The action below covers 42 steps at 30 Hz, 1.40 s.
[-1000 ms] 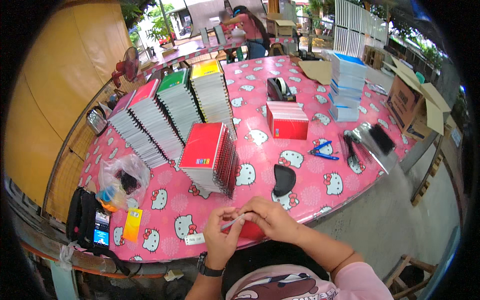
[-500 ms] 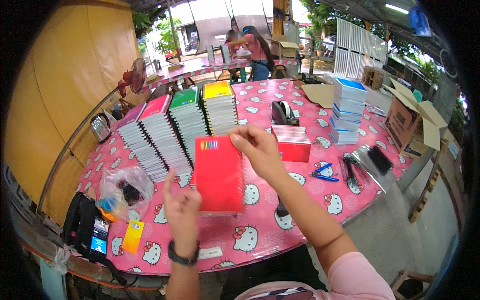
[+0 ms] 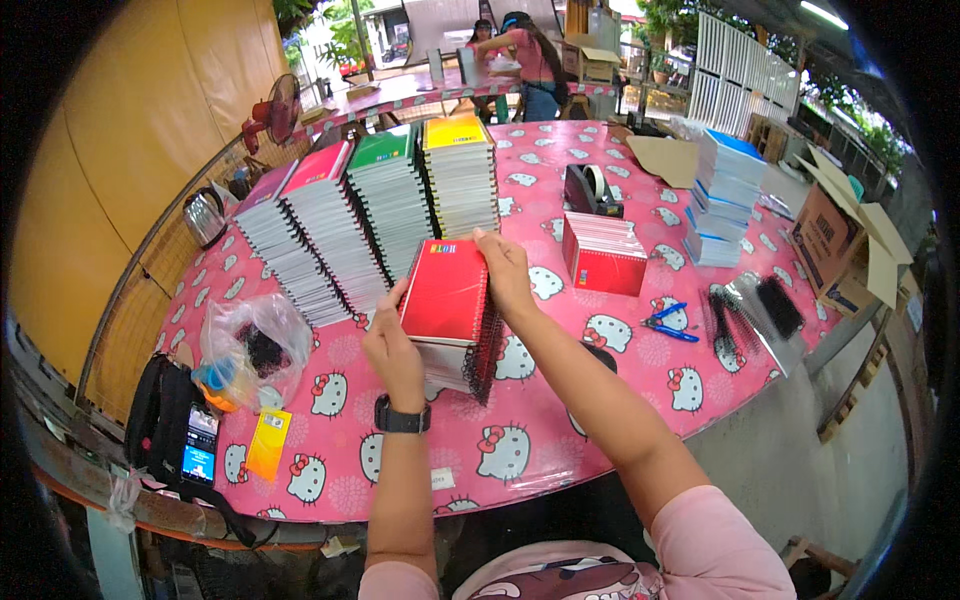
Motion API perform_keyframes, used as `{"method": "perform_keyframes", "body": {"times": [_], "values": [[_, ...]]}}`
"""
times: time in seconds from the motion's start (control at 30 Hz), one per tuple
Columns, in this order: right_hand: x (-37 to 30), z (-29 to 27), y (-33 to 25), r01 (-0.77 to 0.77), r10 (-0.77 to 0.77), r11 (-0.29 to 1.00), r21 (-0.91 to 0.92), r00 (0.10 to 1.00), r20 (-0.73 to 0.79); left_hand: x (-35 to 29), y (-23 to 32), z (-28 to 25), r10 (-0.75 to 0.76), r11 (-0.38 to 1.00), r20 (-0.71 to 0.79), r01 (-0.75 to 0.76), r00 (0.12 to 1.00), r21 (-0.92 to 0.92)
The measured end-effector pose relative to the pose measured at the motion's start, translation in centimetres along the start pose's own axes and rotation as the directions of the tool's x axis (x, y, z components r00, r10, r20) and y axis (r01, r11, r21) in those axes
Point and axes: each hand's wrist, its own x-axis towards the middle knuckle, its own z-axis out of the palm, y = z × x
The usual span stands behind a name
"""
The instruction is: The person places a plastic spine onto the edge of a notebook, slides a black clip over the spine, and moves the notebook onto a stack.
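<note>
A red spiral notebook (image 3: 445, 292) lies on top of a short stack of notebooks (image 3: 440, 362) with dark coil bindings along the right side. My left hand (image 3: 392, 340) closes on the left edge of the red notebook, fingers bent against it. At its far right corner, my right hand (image 3: 507, 274) pinches the binding edge; part of its grip is hidden. Beyond the hands stand tall stacks of notebooks with purple (image 3: 268, 188), pink-red (image 3: 318, 168), green (image 3: 384, 148) and yellow covers (image 3: 455, 132). Right of my right hand sits a block of red-covered pages (image 3: 608, 272).
Blue-handled pliers (image 3: 670, 322), black coils (image 3: 778, 307), a tape dispenser (image 3: 592, 192) and a blue-topped stack (image 3: 722, 200) are on the right. A plastic bag (image 3: 255, 345), phone (image 3: 199, 447) and yellow card (image 3: 268, 445) lie left. Two people (image 3: 525, 62) are at a far table.
The red notebook, held raised by my right hand, has come down onto the stack. My left hand has moved from beside it to its left edge.
</note>
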Motion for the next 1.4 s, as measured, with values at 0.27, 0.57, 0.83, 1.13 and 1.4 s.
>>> {"method": "perform_keyframes", "body": {"times": [0.27, 0.57, 0.83, 1.13, 1.4], "values": [[-0.7, -0.2, 0.3, 0.032, -0.035, 0.996, -0.079, 0.999, -0.040, 0.0, 0.1, 2.2, -0.015, 0.989, -0.246, -0.021, 0.969, -0.144], [-0.1, -4.1, -0.2, 0.171, -0.175, 0.921, -0.350, 0.984, 0.020, 0.5, -1.9, -3.3, 0.320, 0.945, -0.255, -0.290, 0.912, 0.151], [1.5, -23.8, -1.1, 0.108, -0.307, -0.004, -0.994, 0.946, 0.104, -4.5, 3.1, -11.8, 0.389, 0.827, -0.271, -0.204, 0.880, 0.525], [2.6, -26.0, -1.9, 0.068, -0.244, -0.125, -0.990, 0.965, 0.097, -8.9, 5.0, -8.2, 0.654, 0.741, -0.262, -0.532, 0.709, 0.410], [-12.2, -14.3, -12.9, 0.205, 0.239, 0.503, -0.840, 0.901, 0.363, -14.2, 3.8, 0.9, -0.002, 1.000, 0.191, 0.006, 0.982, -0.018]]}}
